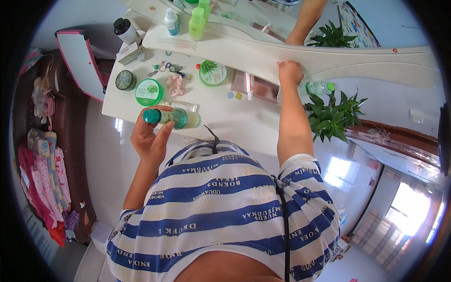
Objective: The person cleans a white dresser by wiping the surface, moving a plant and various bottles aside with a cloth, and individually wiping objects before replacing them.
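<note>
My left hand [153, 135] grips a green bottle [179, 118] with a teal cap, held tilted over the front edge of the white dressing table [253, 130]. Just beyond it lie a green round tub [148, 92], a dark round jar [125, 80] and a white tube [186, 106]. My right hand [290, 73] rests with curled fingers on the raised shelf's edge below the mirror; whether it holds anything cannot be told. Left of it, a white and red tube [249, 86] lies at a pinkish tray [264, 88]. Another green tub [212, 73] and a pink scrunchie [175, 85] are farther left.
A yellow-green bottle [197, 26] and a white-blue bottle [172, 23] stand on the shelf. A black-capped bottle [127, 31] stands at the back left, near a small box [128, 53]. Right of my right arm are a leafy plant [333, 114] and a clear bottle [319, 87].
</note>
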Available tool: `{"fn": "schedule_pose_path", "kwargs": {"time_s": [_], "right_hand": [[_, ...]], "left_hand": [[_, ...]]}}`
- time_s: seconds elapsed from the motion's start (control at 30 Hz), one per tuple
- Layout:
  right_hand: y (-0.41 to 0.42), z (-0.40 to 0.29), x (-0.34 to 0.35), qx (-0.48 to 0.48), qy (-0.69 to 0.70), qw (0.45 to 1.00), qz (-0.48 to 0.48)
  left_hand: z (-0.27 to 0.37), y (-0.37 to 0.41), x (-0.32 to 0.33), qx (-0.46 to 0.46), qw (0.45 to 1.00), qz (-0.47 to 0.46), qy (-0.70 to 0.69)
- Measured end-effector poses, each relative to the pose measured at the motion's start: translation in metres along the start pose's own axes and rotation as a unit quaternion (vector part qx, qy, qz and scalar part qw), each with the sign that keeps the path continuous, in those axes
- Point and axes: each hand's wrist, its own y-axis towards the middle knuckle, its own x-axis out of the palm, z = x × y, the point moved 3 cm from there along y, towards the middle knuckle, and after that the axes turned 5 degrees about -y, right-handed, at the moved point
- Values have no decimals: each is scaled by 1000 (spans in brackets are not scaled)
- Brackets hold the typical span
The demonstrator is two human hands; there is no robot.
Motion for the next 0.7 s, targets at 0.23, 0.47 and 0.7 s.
{"fn": "schedule_pose_path", "kwargs": {"time_s": [0.23, 0.47, 0.7], "right_hand": [[0, -3, -4, -1, 5, 999, -48], [-3, -4, -8, 9, -2, 999, -33], [-2, -2, -2, 18, 4, 999, -28]], "left_hand": [[3, -4, -1, 7, 1000, 5, 8], [3, -7, 0, -4, 1000, 0, 7], [4, -10, 1, -7, 1000, 2, 2]]}}
